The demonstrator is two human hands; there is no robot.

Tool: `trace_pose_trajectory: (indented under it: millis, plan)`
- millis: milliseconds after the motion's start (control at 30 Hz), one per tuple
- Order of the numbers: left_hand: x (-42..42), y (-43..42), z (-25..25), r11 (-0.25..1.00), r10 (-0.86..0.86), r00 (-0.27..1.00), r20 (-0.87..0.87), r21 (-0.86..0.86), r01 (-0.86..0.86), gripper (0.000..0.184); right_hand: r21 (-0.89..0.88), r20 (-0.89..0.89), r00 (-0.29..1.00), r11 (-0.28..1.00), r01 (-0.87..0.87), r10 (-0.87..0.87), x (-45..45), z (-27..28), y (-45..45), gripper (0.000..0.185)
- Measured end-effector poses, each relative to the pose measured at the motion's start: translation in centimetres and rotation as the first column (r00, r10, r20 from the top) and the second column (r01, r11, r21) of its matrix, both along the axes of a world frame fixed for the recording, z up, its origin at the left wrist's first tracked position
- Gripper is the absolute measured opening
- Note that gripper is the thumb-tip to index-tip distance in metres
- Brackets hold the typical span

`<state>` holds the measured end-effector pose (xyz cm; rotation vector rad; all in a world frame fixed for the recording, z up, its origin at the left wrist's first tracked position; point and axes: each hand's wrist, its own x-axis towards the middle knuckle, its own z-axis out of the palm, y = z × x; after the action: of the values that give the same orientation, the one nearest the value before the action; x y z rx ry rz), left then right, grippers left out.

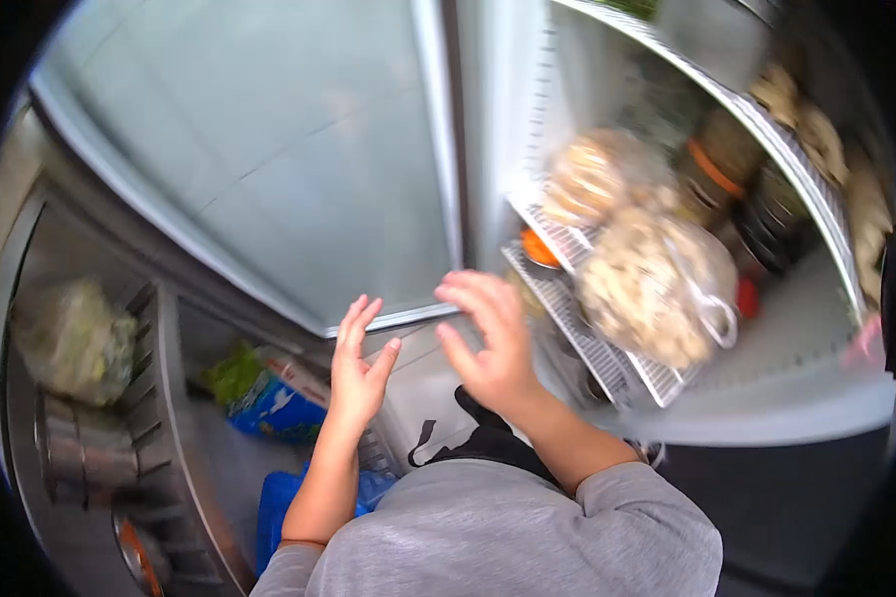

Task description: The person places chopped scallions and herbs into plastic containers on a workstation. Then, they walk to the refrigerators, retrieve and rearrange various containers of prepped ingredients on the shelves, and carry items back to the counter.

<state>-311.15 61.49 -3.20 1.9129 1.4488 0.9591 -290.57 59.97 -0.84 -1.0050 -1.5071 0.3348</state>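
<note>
Both of my hands are raised in front of my body, apart from each other and holding nothing. My left hand (361,363) has its fingers up and the thumb spread away, with the glass door (299,159) beyond it. My right hand (493,343) is slightly blurred, its fingers bent loosely and the thumb apart, left of the fridge shelves. On a white wire shelf (657,383) to its right sits a clear plastic bag of pale, lumpy food (647,284). Behind that is a smaller clear bag of orange-tan food (587,179).
Dark jars (772,219) stand deeper in the fridge, and an orange-topped container (540,249) is on a lower shelf. At left, a metal rack (174,398) holds a bag of pale greens (75,338) and a metal pot (85,453). A blue bag (274,403) lies beside it.
</note>
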Motion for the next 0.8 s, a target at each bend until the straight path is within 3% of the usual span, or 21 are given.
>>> trace_pose_trajectory:
  millis: [67, 100, 167, 200, 267, 300, 367, 400, 500, 533, 600, 667, 700, 767, 800]
  plan:
    - [5.0, -0.2, -0.4, 0.991, -0.12, 0.993, 0.017, -0.056, 0.121, 0.056, 0.076, 0.128, 0.924, 0.933, 0.352, -0.359, 6.5, 1.3, -1.7, 0.041]
    - [3.6, -3.7, 0.8, 0.976, -0.207, 0.977, 0.041, -0.052, 0.209, 0.055, 0.172, 0.164, 0.864, 0.876, 0.451, -0.477, 6.6, 2.7, -4.8, 0.042]
    - [4.7, -4.7, 1.1, 0.93, -0.354, 0.932, 0.08, -0.07, 0.36, 0.053, 0.214, 0.198, 0.554, 0.588, 0.78, -0.808, 10.3, 3.9, -6.1, 0.046]
    - [4.7, -5.0, 1.3, 0.925, -0.37, 0.925, 0.088, -0.062, 0.376, 0.053, 0.224, 0.201, 0.539, 0.574, 0.788, -0.818, 11.5, 4.2, -6.8, 0.046]
    - [5.1, -5.2, 0.8, 0.895, -0.411, 0.901, 0.141, -0.126, 0.428, 0.049, 0.115, 0.547, 0.129, 0.227, 0.967, -0.827, 14.2, 3.3, -7.3, 0.05]
    - [5.5, -5.1, 0.3, 0.893, -0.417, 0.897, 0.145, -0.119, 0.434, 0.049, 0.122, 0.544, 0.121, 0.221, 0.968, -0.83, 15.4, 2.2, -6.8, 0.05]
    - [6.1, -5.1, -1.1, 0.856, -0.392, 0.874, 0.288, -0.233, 0.461, 0.047, -0.129, 0.466, 0.43, 0.422, 0.898, -0.773, 17.2, -0.4, -5.5, 0.046]
    - [6.5, -5.1, -1.8, 0.858, -0.39, 0.873, 0.294, -0.229, 0.46, 0.047, -0.122, 0.468, 0.429, 0.424, 0.897, -0.773, 17.6, -0.9, -4.9, 0.046]
    - [7.4, -4.7, -2.9, 0.859, -0.347, 0.87, 0.351, -0.254, 0.445, 0.046, -0.263, 0.042, 0.668, 0.637, 0.724, -0.743, 18.2, 0.9, -3.3, 0.043]
    - [7.3, -4.7, -3.1, 0.856, -0.335, 0.87, 0.361, -0.27, 0.442, 0.049, -0.254, 0.044, 0.682, 0.652, 0.715, -0.73, 18.1, 2.0, -2.8, 0.043]
    - [7.3, -4.7, -3.4, 0.86, -0.31, 0.875, 0.371, -0.283, 0.424, 0.052, -0.16, -0.241, 0.776, 0.813, 0.56, -0.583, 16.4, 4.3, -1.8, 0.036]
    - [8.1, -4.2, -3.5, 0.885, -0.294, 0.877, 0.38, -0.24, 0.4, 0.071, -0.148, -0.27, 0.793, 0.837, 0.526, -0.546, 14.2, 4.4, -0.7, 0.03]
    - [8.9, -3.8, -3.3, 0.889, -0.287, 0.88, 0.379, -0.237, 0.392, 0.071, -0.163, -0.356, 0.829, 0.903, 0.398, -0.43, 13.2, 3.8, 0.0, 0.032]
    - [10.4, -3.1, -2.8, 0.761, -0.052, 0.713, 0.699, -0.435, 0.481, 0.08, -0.204, -0.471, 0.842, 0.961, 0.186, -0.263, 10.1, 4.3, 0.2, 0.033]
    - [10.1, -3.3, -3.1, 0.765, -0.046, 0.712, 0.7, -0.434, 0.476, 0.08, -0.244, -0.501, 0.837, 0.964, 0.105, -0.218, 7.7, 5.0, -0.7, 0.032]
